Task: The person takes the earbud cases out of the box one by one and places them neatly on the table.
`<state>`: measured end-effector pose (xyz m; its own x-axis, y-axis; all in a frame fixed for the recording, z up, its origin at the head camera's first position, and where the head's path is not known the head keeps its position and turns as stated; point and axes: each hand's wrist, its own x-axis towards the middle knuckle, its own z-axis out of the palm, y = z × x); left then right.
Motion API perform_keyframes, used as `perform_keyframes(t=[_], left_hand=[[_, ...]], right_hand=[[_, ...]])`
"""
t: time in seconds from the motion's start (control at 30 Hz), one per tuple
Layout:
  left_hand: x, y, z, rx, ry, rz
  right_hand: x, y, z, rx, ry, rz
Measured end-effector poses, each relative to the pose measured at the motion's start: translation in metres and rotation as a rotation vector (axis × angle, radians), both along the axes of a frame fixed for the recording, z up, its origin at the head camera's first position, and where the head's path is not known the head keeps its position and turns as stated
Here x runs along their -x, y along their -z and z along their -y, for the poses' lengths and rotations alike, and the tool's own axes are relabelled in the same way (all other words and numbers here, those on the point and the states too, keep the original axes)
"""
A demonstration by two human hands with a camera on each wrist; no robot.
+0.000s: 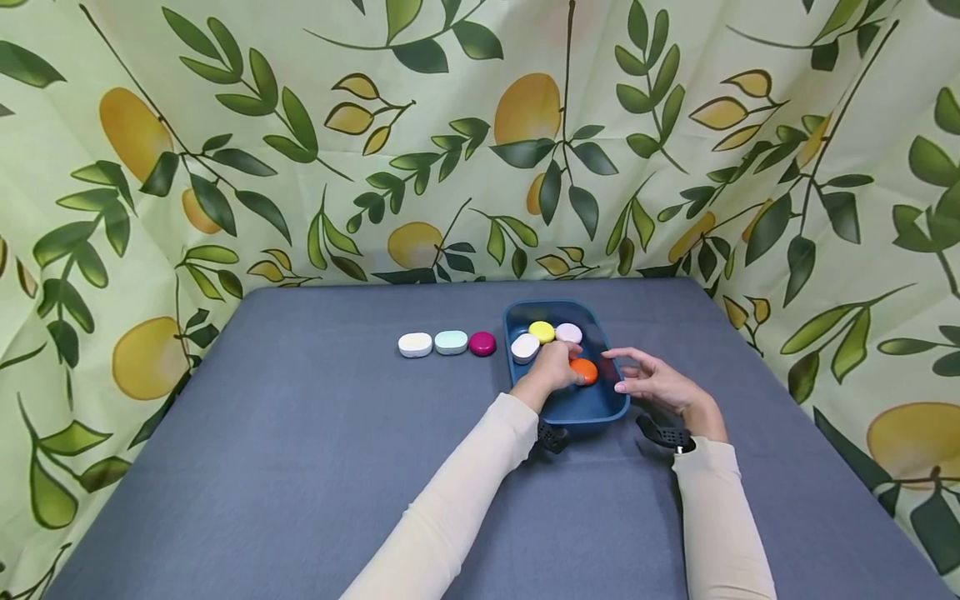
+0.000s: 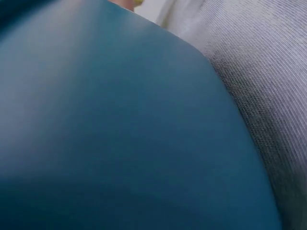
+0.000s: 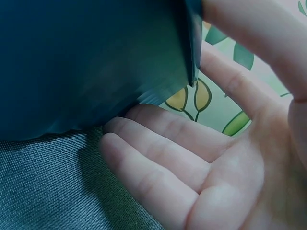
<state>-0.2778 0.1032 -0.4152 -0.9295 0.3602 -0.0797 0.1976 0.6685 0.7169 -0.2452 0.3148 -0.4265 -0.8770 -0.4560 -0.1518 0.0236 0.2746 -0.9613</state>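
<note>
My left hand (image 1: 553, 367) reaches into a dark blue rectangular tray (image 1: 573, 410), thumb and fingers pinching a glossy orange round piece (image 1: 584, 372). Beside it in the tray lie a yellow round piece (image 1: 542, 332), a pale lilac one (image 1: 568, 333) and a whitish oval one (image 1: 525, 348). At the tray's right wall is my right hand (image 1: 660, 383), its fingers loosely extended. The right wrist view shows those fingers (image 3: 153, 155) close against the tray's outside. The tray wall (image 2: 144, 115) fills most of the left wrist view, hiding the left fingers' hold.
Left of the tray, a white oval piece (image 1: 415, 345), a mint oval piece (image 1: 452, 342) and a magenta round piece (image 1: 482, 343) lie in a row on the grey-blue table (image 1: 300, 450). A leaf-and-fruit patterned curtain (image 1: 450, 150) hangs behind the table and along its sides.
</note>
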Motion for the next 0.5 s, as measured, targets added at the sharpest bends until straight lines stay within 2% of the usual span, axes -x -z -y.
perform_keyframes(t=[0.27,0.5], left_hand=[[-0.0022,-0.0008,0.0008,0.121,0.085,-0.019],[-0.0031,-0.0005,0.0003,0.140,0.081,-0.060]], right_hand=[[0.0000,0.0001,-0.0006,-0.005,-0.003,-0.005],[0.0007,0.0005,-0.0007,0.000,-0.003,-0.004]])
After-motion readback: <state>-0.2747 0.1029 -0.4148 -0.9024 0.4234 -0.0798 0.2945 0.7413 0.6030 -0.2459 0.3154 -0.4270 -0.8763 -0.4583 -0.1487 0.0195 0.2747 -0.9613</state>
